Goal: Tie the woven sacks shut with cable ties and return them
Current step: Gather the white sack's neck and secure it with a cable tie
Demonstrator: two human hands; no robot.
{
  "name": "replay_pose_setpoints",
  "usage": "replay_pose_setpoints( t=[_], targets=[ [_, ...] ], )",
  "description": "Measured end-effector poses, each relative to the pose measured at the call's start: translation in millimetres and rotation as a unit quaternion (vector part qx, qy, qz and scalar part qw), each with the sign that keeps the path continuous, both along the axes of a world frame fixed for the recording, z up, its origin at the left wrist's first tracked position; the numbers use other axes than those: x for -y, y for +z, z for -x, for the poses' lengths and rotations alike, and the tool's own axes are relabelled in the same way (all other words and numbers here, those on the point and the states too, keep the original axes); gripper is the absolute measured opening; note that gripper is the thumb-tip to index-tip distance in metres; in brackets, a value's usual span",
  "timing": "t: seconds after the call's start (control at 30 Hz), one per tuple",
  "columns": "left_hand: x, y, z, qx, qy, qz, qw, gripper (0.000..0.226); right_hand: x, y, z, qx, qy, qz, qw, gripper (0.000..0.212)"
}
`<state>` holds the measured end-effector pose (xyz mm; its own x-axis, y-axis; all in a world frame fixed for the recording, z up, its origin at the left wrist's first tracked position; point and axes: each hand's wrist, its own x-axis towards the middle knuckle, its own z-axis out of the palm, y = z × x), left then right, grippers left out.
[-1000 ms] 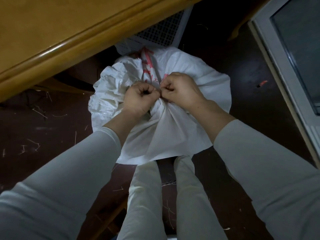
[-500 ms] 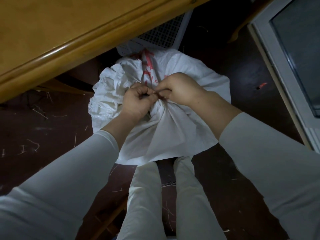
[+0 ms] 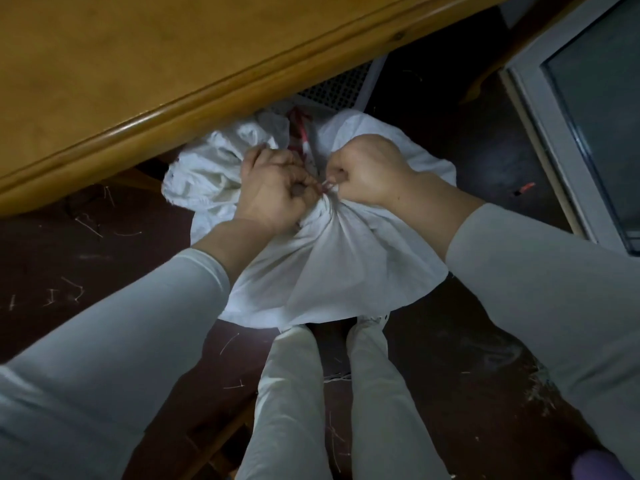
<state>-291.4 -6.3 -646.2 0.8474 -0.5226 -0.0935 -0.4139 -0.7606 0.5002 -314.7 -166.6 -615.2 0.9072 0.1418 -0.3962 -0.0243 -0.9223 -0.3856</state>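
Two hands meet at the bunched neck of the white woven sack (image 3: pixel 332 258) on the floor (image 3: pixel 69 258). The left hand (image 3: pixel 277 188) grips the neck in a fist; the right hand (image 3: pixel 367 171), touching it, pinches a thin reddish cable tie (image 3: pixel 325 185).

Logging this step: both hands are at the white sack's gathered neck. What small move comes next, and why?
Probably pull the thin strip tighter with the right hand while the left hand grips the neck of the white sack: it is bunched there, the strip pinched between the hands, its lock hidden.
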Motion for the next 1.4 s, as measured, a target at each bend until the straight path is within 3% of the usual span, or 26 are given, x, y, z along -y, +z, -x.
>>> replay_pose_setpoints(
  t=[0.07,0.2,0.3,0.4,0.53,0.7,0.97,1.17,1.4],
  targets=[
    [-10,2,0,0.054,-0.044,-0.001,0.998,0.035,0,-1,-1,0.000,-0.020,-0.015,1.000,0.024],
    [-26,6,11,-0.068,-0.085,-0.040,0.993,0.054,-4,-4,-1,-0.060,-0.077,-0.085,0.992,0.020],
    [-31,1,14,-0.061,-0.113,-0.046,0.991,0.055,-3,1,-4,-0.104,-0.119,-0.129,0.979,0.019],
    [-30,-1,14,-0.026,-0.101,-0.039,0.994,0.047,-7,9,-8,-0.075,-0.084,-0.085,0.990,0.024],
    [-31,-2,16,0.000,-0.076,-0.026,0.997,0.042,-19,16,-12,-0.137,0.033,-0.026,0.990,0.016],
    [-26,-1,17,0.045,-0.099,-0.030,0.994,0.041,-27,28,-15,-0.170,0.079,0.054,0.981,0.022],
    [-14,18,14,0.105,-0.143,0.046,0.983,0.033,-19,52,-20,-0.316,0.053,-0.018,0.947,0.024],
    [-11,33,22,0.115,-0.148,0.052,0.981,0.032,-12,74,-7,-0.306,0.023,-0.042,0.951,0.021],
    [-1,46,36,0.030,-0.110,0.049,0.992,0.042,-6,70,24,-0.226,-0.104,-0.112,0.962,0.025]
  ],
)
